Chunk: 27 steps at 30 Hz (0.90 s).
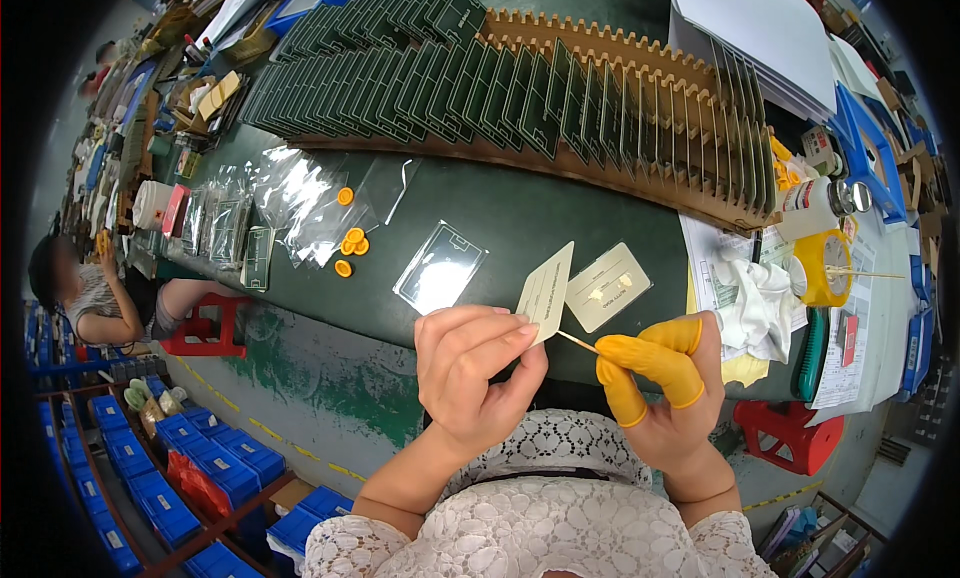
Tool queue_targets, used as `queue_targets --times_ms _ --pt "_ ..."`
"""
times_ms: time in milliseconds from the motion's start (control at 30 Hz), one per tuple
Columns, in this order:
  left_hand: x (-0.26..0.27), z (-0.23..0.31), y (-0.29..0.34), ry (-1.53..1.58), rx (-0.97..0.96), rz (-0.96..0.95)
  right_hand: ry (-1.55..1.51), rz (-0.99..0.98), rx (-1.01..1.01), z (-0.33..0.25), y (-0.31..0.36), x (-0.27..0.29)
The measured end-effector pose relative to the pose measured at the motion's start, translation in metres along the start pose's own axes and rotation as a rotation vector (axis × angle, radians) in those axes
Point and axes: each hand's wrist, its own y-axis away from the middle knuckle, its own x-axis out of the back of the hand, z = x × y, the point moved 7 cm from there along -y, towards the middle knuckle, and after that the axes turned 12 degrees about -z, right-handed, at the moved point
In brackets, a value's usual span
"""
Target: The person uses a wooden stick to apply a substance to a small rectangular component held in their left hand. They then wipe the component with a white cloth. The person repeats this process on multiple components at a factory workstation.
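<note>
My left hand (pixel 472 373) pinches a cream rectangular plate (pixel 545 290) with dark printing, tilted up on its edge above the table. On my right hand (pixel 672 390), yellow finger cots (pixel 655 366) cover the thumb and some fingers. Its fingertips close on a thin wooden stick (pixel 580 343), whose far end reaches the lower corner of the held plate. A second cream plate (pixel 606 290), with shiny patches, lies on the dark green table (pixel 340 183) just beyond. To its left lies a glossy plate (pixel 441 268) with a white line pattern, reflecting the light.
A long slotted wooden rack (pixel 640 183) holds rows of dark green plates. Yellow finger cots (pixel 354 242) and clear bags (pixel 300 193) lie left. A white cloth (pixel 752 308), yellow tape roll (pixel 825 268), bottle (pixel 810 208) and green brush (pixel 812 353) are right. Another person (pixel 100 298) sits far left.
</note>
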Motion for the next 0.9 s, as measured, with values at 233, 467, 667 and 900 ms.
queue_targets --times_ms 233,467,667,900 --pt "-0.0005 -0.0002 0.0005 0.005 -0.003 0.003 -0.001 0.002 -0.008 0.0003 -0.0005 -0.0009" --pt "-0.0004 0.0001 0.0003 0.004 -0.004 0.004 -0.008 0.009 -0.013 0.0 0.0009 -0.0006" --pt "-0.001 -0.0008 0.001 0.008 -0.005 0.007 0.005 -0.004 -0.005 0.0001 0.0013 -0.0024" --pt "-0.001 -0.0012 0.0009 0.0 -0.004 0.008 0.003 0.005 -0.008 -0.0005 0.0016 -0.0015"
